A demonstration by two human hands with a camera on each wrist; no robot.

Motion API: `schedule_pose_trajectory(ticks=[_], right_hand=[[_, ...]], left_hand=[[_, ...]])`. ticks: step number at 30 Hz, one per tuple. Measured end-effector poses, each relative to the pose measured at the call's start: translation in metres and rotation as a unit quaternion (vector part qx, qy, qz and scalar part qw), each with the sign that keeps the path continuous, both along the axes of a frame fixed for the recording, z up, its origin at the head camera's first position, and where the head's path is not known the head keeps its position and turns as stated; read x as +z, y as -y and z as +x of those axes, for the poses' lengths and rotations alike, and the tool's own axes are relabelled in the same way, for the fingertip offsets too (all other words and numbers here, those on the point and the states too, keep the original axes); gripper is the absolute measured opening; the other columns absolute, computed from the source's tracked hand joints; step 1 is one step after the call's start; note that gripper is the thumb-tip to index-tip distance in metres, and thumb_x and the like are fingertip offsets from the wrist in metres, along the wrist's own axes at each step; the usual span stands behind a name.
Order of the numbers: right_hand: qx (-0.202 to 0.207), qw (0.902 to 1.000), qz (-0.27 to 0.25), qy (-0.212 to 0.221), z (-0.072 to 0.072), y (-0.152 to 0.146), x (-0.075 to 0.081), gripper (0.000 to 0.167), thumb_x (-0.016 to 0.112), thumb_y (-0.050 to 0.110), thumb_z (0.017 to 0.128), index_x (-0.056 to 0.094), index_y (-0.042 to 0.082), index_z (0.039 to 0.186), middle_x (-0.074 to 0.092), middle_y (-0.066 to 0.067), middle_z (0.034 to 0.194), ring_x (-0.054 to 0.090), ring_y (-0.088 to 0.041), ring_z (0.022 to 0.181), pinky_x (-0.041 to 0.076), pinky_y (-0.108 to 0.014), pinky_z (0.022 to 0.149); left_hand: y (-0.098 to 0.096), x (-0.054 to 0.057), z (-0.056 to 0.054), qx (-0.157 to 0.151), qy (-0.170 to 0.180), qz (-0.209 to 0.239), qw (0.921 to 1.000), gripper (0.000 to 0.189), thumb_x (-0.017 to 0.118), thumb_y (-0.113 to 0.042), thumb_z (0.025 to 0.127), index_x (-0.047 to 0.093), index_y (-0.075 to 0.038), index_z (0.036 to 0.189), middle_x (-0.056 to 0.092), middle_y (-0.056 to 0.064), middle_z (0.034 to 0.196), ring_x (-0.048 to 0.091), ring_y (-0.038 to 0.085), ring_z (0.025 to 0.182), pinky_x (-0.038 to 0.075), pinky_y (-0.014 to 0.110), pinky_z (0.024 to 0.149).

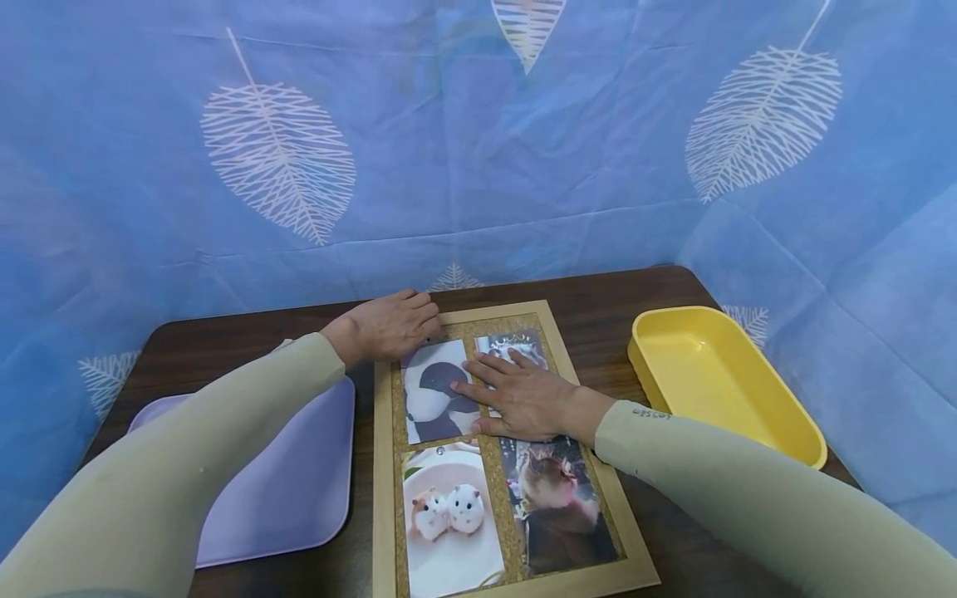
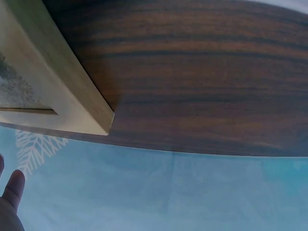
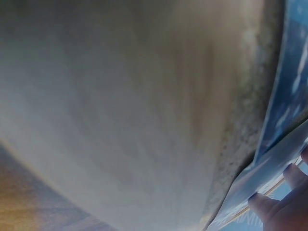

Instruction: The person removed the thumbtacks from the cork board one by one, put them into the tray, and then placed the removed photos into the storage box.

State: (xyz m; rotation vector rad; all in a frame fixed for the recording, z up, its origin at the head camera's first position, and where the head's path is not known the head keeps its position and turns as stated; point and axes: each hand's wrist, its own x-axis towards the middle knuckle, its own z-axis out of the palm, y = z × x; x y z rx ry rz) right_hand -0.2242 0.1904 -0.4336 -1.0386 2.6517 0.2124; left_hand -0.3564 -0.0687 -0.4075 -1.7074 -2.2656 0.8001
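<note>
A wood-framed cork board (image 1: 493, 498) lies on the table, bearing photos. My right hand (image 1: 523, 399) is spread over the upper photos, fingers reaching onto the black-and-white picture (image 1: 441, 399) and its palm by the upper right photo (image 1: 523, 342). Bent over the frame's upper left corner, my left hand (image 1: 396, 325) has its fingers at the top edge of the black-and-white picture; what they hold, if anything, I cannot tell. Below are a hamster photo (image 1: 452, 515) and a darker animal photo (image 1: 557, 507). The left wrist view catches a fingertip (image 2: 14, 185) near the frame corner (image 2: 96, 120).
Left of the board lies a purple tray (image 1: 299, 490), partly under the left forearm. A yellow basin (image 1: 718, 374) stands to the right, its near side behind the right sleeve. Behind the dark wooden table (image 1: 598, 291) hangs a blue leaf-print cloth (image 1: 478, 166).
</note>
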Motion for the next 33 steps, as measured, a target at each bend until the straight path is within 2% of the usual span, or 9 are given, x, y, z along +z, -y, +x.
schedule_pose_trajectory(ticks=[5,10,15,20,24,33], right_hand=[[0.009,0.9999,-0.005,-0.005,0.001,0.000,0.001,0.073,0.023,0.072,0.107,0.015,0.036,0.171,0.008,-0.002,0.179,0.008,-0.028,0.165,0.019,-0.061,0.129],[0.008,1.0000,-0.003,0.001,0.003,0.000,-0.001,0.073,0.020,0.071,0.108,0.010,0.036,0.171,0.002,-0.001,0.179,0.003,-0.027,0.166,0.016,-0.060,0.130],[0.005,0.9999,-0.008,0.010,0.003,-0.002,-0.005,0.073,0.018,0.069,0.109,0.006,0.034,0.171,-0.004,-0.002,0.179,-0.003,-0.027,0.165,0.010,-0.060,0.131],[0.002,0.9999,-0.007,0.015,0.002,-0.004,-0.007,0.073,0.017,0.069,0.109,0.005,0.033,0.171,-0.005,-0.003,0.179,-0.004,-0.028,0.165,0.009,-0.061,0.131],[-0.003,0.9999,0.001,0.014,0.002,-0.006,-0.006,0.073,0.017,0.069,0.109,0.004,0.033,0.171,-0.005,-0.003,0.179,-0.004,-0.028,0.166,0.009,-0.061,0.131],[0.000,0.9998,-0.006,0.017,0.002,-0.002,-0.006,0.072,0.017,0.068,0.109,0.004,0.034,0.171,-0.005,-0.003,0.179,-0.003,-0.028,0.166,0.011,-0.062,0.130]], left_hand=[[0.001,0.002,0.002,-0.008,0.002,0.025,0.9997,0.021,0.044,-0.023,0.116,0.058,-0.007,0.112,0.059,0.011,0.110,0.048,0.028,0.099,0.045,0.045,0.089],[0.002,0.003,0.007,0.012,-0.003,0.039,0.9992,0.019,0.045,-0.021,0.115,0.057,-0.008,0.110,0.056,0.009,0.105,0.044,0.025,0.092,0.044,0.043,0.084],[0.007,0.006,0.011,0.025,-0.008,0.051,0.9984,0.020,0.044,-0.021,0.115,0.058,-0.007,0.112,0.057,0.010,0.108,0.048,0.026,0.095,0.046,0.043,0.087],[0.014,0.012,0.016,0.027,-0.028,0.049,0.9980,0.020,0.047,-0.022,0.115,0.057,-0.005,0.118,0.058,0.011,0.115,0.050,0.027,0.100,0.048,0.043,0.091],[0.017,0.017,0.021,0.025,-0.045,0.047,0.9976,0.018,0.050,-0.021,0.113,0.057,-0.006,0.119,0.058,0.010,0.115,0.050,0.027,0.100,0.047,0.043,0.091],[0.022,0.024,0.035,0.008,-0.056,0.068,0.9961,0.012,0.052,-0.017,0.113,0.056,-0.006,0.117,0.058,0.010,0.111,0.048,0.027,0.098,0.045,0.043,0.093]])
